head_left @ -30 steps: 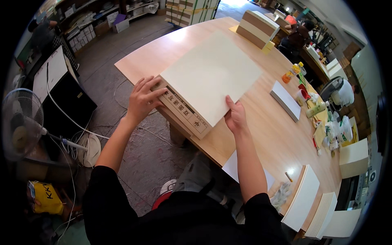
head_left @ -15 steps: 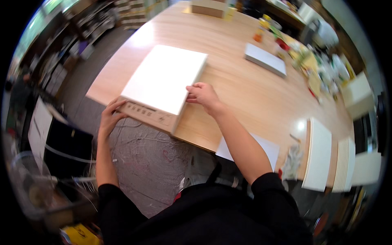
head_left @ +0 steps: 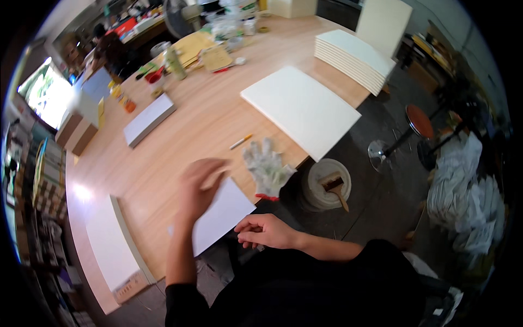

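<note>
Looks poised before a grip, with left hand [head_left: 202, 188] half open, seemingly empty, and right hand [head_left: 267, 231] loosely curled, contents hidden, both near the white sheet [head_left: 224, 216] on the tabletop [head_left: 155, 173], so calls for pinching its edge.

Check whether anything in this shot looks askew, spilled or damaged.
I see no clear spill or damage. Mildly odd: a work glove with greenish marks lies loose at the edge of the table, looking soiled; a brush lies on the bucket, its handle jutting past the rim, perhaps easily knocked.
</note>
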`<state>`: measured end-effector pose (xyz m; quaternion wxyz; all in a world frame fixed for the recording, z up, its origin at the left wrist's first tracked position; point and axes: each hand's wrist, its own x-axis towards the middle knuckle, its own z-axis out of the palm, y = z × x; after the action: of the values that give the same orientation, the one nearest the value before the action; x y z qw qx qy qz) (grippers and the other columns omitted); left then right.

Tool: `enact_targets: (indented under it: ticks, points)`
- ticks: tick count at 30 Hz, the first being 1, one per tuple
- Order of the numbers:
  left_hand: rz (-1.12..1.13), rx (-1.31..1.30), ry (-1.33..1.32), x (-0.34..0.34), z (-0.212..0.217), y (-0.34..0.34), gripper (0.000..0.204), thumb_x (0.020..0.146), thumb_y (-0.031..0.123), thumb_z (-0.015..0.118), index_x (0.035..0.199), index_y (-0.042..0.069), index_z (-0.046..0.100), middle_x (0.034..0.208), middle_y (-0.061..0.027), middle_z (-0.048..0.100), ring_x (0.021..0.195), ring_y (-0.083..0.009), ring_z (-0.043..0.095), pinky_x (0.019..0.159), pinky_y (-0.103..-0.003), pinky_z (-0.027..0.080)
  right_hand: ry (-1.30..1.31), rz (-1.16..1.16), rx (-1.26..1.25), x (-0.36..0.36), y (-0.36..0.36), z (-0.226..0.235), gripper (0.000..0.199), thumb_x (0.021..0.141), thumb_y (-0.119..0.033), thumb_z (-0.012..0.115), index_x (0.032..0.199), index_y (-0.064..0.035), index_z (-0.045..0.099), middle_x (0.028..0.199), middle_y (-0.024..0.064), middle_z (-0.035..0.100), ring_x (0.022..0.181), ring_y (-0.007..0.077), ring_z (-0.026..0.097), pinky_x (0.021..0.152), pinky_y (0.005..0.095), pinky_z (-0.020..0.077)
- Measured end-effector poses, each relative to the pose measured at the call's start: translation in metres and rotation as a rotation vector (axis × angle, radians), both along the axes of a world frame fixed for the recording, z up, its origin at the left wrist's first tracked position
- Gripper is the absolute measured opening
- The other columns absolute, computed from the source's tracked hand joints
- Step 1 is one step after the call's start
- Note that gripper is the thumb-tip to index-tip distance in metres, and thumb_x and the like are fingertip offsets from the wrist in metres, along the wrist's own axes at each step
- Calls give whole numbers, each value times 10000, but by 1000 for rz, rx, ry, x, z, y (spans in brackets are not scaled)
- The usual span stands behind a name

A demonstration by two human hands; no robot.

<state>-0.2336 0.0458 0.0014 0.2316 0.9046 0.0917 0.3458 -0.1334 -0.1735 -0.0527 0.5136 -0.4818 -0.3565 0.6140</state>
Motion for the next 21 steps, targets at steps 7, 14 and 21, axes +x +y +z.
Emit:
enact_targets:
  ticks: [7, 14, 21]
  points:
    - [-523, 420, 147, 236, -46, -43, 441, 799, 216, 854, 1220, 143, 744, 1112, -76, 739, 1058, -310, 699, 905, -435, 563, -522, -457, 266, 68, -32, 2, 172, 998, -128, 709, 1084, 22, 706, 923, 148, 746, 833, 264, 738, 771, 377, 584]
    - [-536, 100, 305, 263, -49, -28, 335, 885, 187, 815, 1199, 96, 742, 1016, -107, 748, 931, -338, 714, 800, -437, 571, -1177, -799, 202, 125, -41, -12, 434, 992, -259, 727, 1327, -18, 594, 1264, 185, 681, 839, 363, 743, 677, 423, 598]
    - [-500, 120, 328, 265, -39, -37, 226, 973, 159, 727, 1177, 60, 717, 984, -139, 750, 892, -359, 719, 769, -450, 563, -1377, -807, -108, 145, -40, -18, 603, 973, -302, 740, 1444, 2, 516, 1459, 193, 589, 889, 379, 748, 672, 436, 605]
